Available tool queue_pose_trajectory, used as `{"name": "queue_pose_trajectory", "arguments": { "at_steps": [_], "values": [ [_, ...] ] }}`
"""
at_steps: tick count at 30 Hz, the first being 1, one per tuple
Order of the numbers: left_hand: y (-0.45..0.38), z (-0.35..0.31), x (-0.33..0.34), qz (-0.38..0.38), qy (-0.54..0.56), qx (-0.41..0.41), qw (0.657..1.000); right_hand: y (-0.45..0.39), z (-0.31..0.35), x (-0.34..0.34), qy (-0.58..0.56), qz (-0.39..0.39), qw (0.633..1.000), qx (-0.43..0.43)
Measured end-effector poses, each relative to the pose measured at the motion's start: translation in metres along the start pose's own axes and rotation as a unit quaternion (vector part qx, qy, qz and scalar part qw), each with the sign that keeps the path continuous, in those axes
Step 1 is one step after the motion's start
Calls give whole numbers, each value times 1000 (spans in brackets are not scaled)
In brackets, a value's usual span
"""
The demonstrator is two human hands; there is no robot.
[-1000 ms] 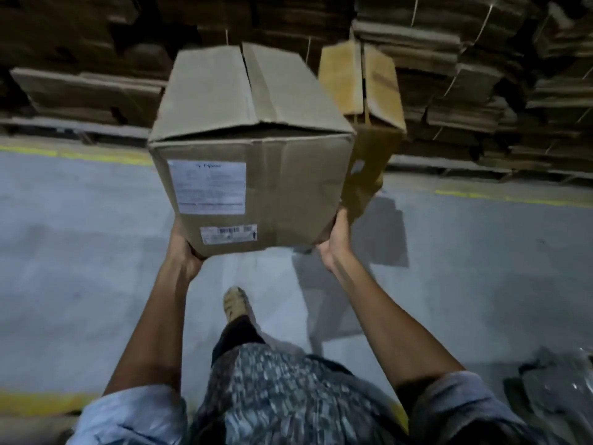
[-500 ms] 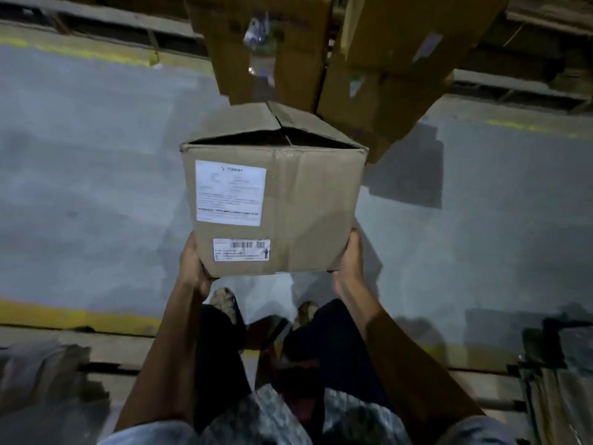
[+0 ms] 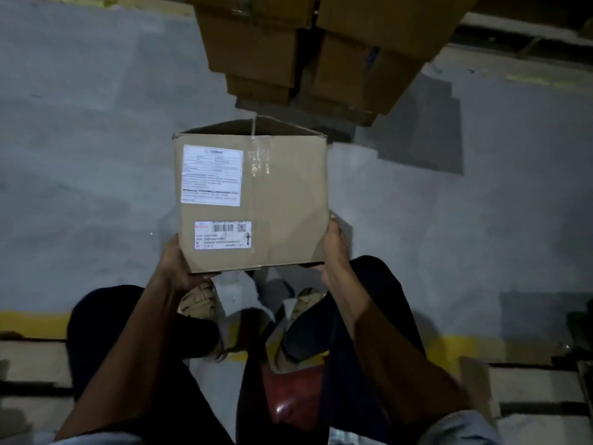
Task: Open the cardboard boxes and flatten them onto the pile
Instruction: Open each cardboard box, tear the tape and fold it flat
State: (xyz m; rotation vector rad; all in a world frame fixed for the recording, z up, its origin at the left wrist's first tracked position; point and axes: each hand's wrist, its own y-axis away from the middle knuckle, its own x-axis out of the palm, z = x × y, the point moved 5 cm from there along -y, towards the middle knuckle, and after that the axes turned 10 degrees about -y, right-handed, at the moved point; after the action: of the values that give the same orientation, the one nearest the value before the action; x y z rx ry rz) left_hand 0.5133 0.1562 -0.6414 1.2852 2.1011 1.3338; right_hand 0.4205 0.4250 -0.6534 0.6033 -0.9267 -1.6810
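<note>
Carrying step, with opening yet to come. Cardboard box (image 3: 253, 200) held up in front of the body, above the grey floor (image 3: 80, 155), its labelled face turned toward the camera, white shipping label (image 3: 211, 176) at upper left and barcode sticker (image 3: 222, 235) below it. Clear tape (image 3: 258, 162) running down over the top edge onto that face. Far flaps not lying flat, meeting in a raised peak at the far edge.

Left hand (image 3: 175, 268) cupped at the near left bottom corner, palm against the side, fingers gone under the base and out of sight. Right hand (image 3: 333, 248) flat along the near right edge, thumb up the side wall, fingers likewise hidden beneath. Both hands bearing the box from below and pinching it between them; exact curl of the hidden fingers impossible to tell.

Stacked boxes (image 3: 276, 53) standing far ahead on the floor, well apart from the held one. No flattened pile to be made out here.

Next, probably: set down or brace the box, free one hand, break the tape seam, spread the flaps, then press the walls flat. Risk of the box slipping once one hand lets go.
</note>
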Motion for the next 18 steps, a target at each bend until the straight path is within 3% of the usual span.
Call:
{"name": "queue_pose_trajectory", "arguments": {
  "at_steps": [9,13,18],
  "values": [
    [28,-1,-11,-111,-15,21,993,36,-1,-9,21,63,997,-35],
    [31,0,0,-107,-11,26,994,36,3,-5,48,85,993,-64],
    [18,-6,13,-118,29,19,992,16,13,5,59,58,991,-104]
  ]
}}
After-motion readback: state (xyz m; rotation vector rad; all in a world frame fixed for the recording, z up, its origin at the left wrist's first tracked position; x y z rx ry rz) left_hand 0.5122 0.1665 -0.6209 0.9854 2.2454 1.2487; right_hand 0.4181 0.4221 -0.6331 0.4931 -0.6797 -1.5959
